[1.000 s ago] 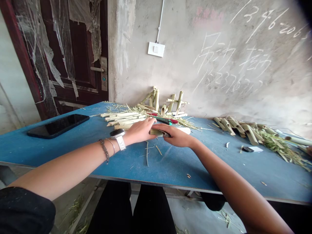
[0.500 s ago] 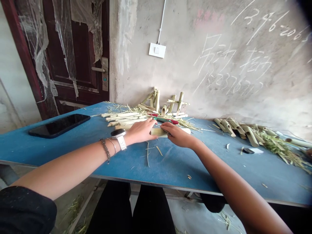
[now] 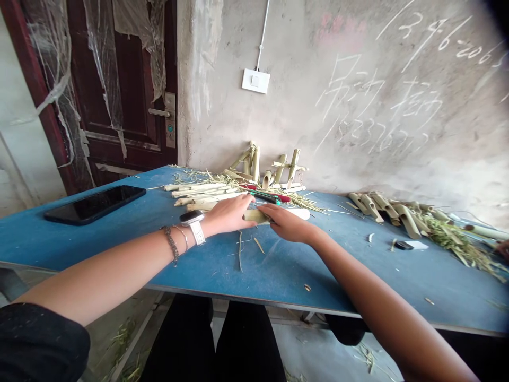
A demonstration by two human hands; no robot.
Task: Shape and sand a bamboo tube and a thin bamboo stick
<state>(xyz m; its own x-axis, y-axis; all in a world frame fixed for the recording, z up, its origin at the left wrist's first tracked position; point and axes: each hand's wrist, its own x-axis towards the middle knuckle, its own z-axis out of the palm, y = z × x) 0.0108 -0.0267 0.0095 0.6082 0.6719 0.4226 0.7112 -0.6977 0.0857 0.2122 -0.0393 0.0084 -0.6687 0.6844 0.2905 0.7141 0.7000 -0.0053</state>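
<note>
A pale green bamboo tube [image 3: 254, 216] lies crosswise on the blue table, its white end reaching out past my right hand. My left hand [image 3: 226, 213], with a watch at the wrist, grips the tube's left end. Over its middle, my right hand [image 3: 289, 223] is closed, fingers pointing away from me; the fingertips are partly hidden. Just behind my hands are a green-and-black tool [image 3: 267, 197] and a red-handled one [image 3: 283, 198], both partly covered. Several cut bamboo strips [image 3: 199, 192] lie side by side beyond my left hand.
A black phone [image 3: 95, 204] lies at the left. Small bamboo constructions [image 3: 254, 162] stand by the wall. Cut bamboo tubes [image 3: 382, 207] and shavings [image 3: 453, 239] are heaped at the right, near another person's hand [image 3: 503, 248]. A small black object [image 3: 404, 245] rests before them.
My right hand has shifted slightly left along the bamboo tube. More of the green-and-black tool shows behind it. My left hand stays on the tube's left end.
</note>
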